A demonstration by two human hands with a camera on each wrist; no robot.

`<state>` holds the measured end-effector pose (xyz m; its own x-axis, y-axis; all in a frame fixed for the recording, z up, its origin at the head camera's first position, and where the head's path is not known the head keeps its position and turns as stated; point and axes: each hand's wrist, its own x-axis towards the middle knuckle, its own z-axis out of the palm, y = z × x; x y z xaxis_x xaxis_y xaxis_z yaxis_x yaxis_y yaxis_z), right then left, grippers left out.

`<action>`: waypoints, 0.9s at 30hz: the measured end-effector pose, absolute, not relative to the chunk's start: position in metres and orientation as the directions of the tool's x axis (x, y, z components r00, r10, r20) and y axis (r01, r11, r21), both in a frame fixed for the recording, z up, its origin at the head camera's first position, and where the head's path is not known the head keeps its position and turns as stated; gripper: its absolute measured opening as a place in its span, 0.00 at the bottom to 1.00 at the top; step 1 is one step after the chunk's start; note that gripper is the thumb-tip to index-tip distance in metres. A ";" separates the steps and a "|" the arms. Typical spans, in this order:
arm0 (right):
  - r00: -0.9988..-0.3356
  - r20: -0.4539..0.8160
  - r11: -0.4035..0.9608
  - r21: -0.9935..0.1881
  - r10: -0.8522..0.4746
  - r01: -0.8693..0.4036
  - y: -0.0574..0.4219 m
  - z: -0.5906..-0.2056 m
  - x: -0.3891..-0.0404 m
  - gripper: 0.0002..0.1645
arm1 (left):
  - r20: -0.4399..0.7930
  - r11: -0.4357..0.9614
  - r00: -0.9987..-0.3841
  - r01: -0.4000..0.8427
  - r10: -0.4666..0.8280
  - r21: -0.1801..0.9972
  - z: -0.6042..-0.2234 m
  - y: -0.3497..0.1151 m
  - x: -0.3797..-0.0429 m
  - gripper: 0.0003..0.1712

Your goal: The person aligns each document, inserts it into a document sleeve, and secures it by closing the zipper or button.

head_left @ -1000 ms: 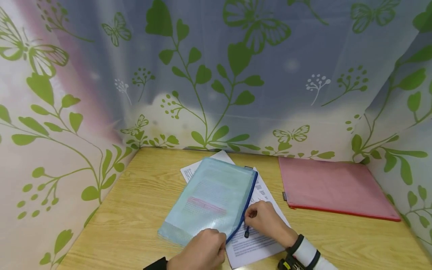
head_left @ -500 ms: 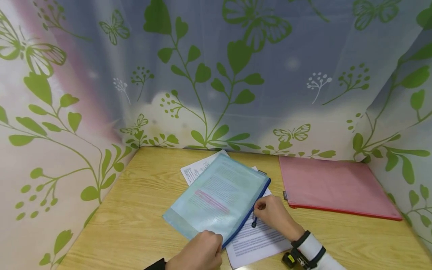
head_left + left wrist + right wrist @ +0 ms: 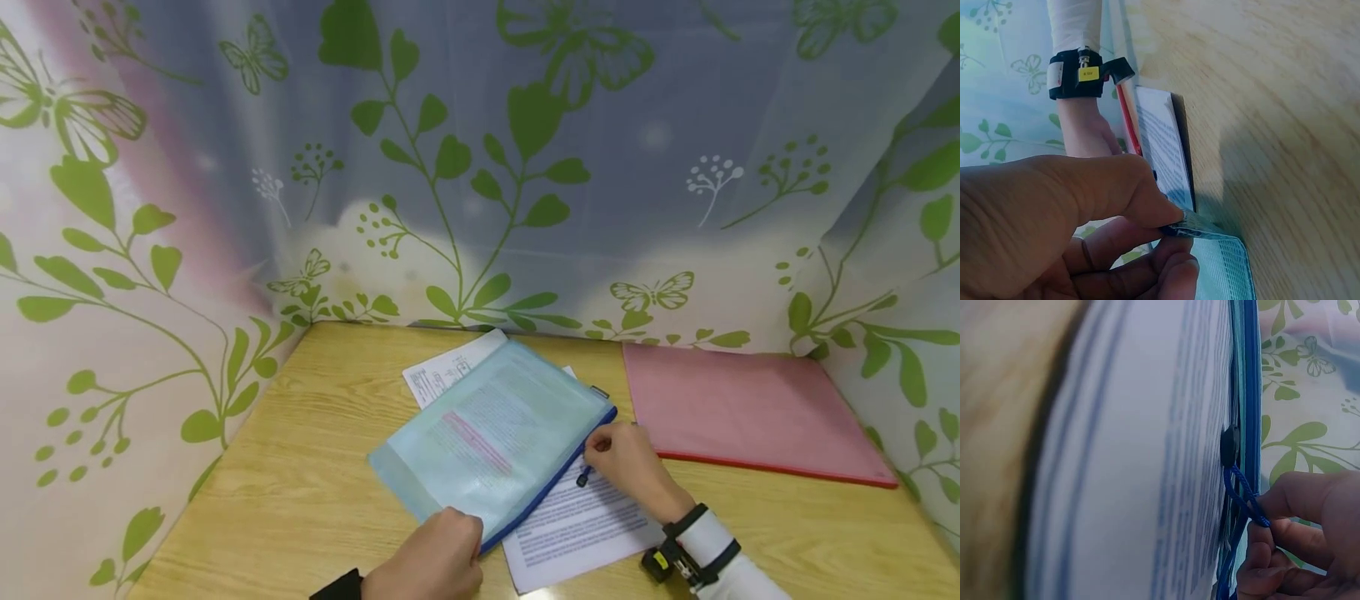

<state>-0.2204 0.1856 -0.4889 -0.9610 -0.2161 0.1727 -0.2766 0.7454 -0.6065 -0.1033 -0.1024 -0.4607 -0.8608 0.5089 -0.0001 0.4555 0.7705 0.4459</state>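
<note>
A translucent blue zip pouch (image 3: 487, 425) with printed sheets showing through it lies at a slant in the head view. My left hand (image 3: 427, 554) pinches its near corner at the end of the dark blue zip; in the left wrist view, the thumb (image 3: 1141, 200) presses the corner against the fingers. At the zipped edge, my right hand (image 3: 633, 467) pinches the blue cord (image 3: 1244, 494) of the zip pull, whose dark tip (image 3: 1230, 445) sticks out past the fingers. Beneath the pouch, a stack of printed papers (image 3: 585, 533) shows on the right, partly covered.
A pink zip pouch (image 3: 750, 417) with a red zip lies flat at the back right of the wooden table (image 3: 270, 467). Another printed sheet (image 3: 442, 371) peeks out behind the blue pouch. A patterned curtain (image 3: 480, 167) encloses the back and sides.
The blue pouch has turned and its far end has shifted right. My right hand has moved right and slightly away with the zip cord; my left hand keeps its corner, moving slightly left.
</note>
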 end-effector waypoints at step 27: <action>-0.967 0.205 0.759 -0.602 -0.154 -0.248 0.197 -0.488 -0.224 0.06 | 0.075 0.789 -0.870 0.475 0.487 0.388 -0.457 -0.114 -0.113 0.27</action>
